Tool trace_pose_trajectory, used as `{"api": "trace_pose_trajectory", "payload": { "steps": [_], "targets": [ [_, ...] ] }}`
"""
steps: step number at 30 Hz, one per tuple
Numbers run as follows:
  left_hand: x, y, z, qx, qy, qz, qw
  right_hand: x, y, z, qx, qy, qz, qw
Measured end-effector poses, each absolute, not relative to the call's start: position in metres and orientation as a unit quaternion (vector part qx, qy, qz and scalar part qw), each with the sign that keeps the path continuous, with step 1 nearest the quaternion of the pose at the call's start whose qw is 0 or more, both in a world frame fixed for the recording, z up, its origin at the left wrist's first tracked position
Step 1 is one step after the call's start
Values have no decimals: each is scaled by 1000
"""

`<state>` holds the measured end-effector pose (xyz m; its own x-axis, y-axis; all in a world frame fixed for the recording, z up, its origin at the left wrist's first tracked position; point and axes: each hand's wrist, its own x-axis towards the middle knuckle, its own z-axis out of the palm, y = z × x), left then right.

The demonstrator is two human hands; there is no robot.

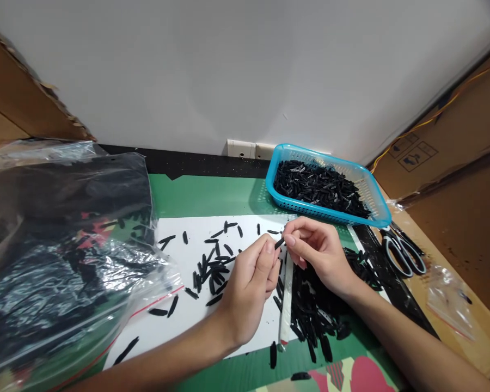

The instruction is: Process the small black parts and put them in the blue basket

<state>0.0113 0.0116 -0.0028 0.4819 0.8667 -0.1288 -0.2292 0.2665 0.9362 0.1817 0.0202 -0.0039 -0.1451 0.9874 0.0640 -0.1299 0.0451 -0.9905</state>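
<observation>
My left hand is closed in a fist, thumb on top, around one end of a small black strip. At the strip's other end, the thumb and fingertips of my right hand pinch it. The part inside my left fist is hidden. Both hands are above a white sheet, where a loose cluster of similar black strips lies to the left. Below my right hand is a denser pile of black strips, bordered by a narrow white bar.
A blue basket of black pieces stands at the back right. Scissors and a small clear bag lie at the right. A large clear zip bag with dark contents covers the left side. Cardboard boxes flank the wall.
</observation>
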Motion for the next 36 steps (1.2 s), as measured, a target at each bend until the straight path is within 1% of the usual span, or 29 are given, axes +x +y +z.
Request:
{"api": "trace_pose_trajectory", "payload": {
  "steps": [7,13,18,25,27,29,32,34,36],
  "targets": [
    [13,12,-4,468,359,397,703,184,21,-2,-394,-521,563,505],
    [12,11,-4,490,366,387,690,182,20,0,-410,-524,554,500],
    [11,11,-5,499,341,368,707,182,19,1,-416,-523,541,511],
    [9,12,-5,514,321,355,712,182,19,5,-420,-540,531,500],
    [9,12,-6,515,321,358,709,181,17,6,-435,-560,492,505],
    [9,12,-6,512,330,366,703,181,13,8,-460,-596,415,511],
    [10,12,-5,509,349,374,692,180,6,11,-489,-675,247,495],
    [10,11,-4,515,361,373,682,180,4,11,-479,-725,132,477],
    [10,11,-4,526,373,368,670,181,4,8,-453,-758,40,469]
  ]
}}
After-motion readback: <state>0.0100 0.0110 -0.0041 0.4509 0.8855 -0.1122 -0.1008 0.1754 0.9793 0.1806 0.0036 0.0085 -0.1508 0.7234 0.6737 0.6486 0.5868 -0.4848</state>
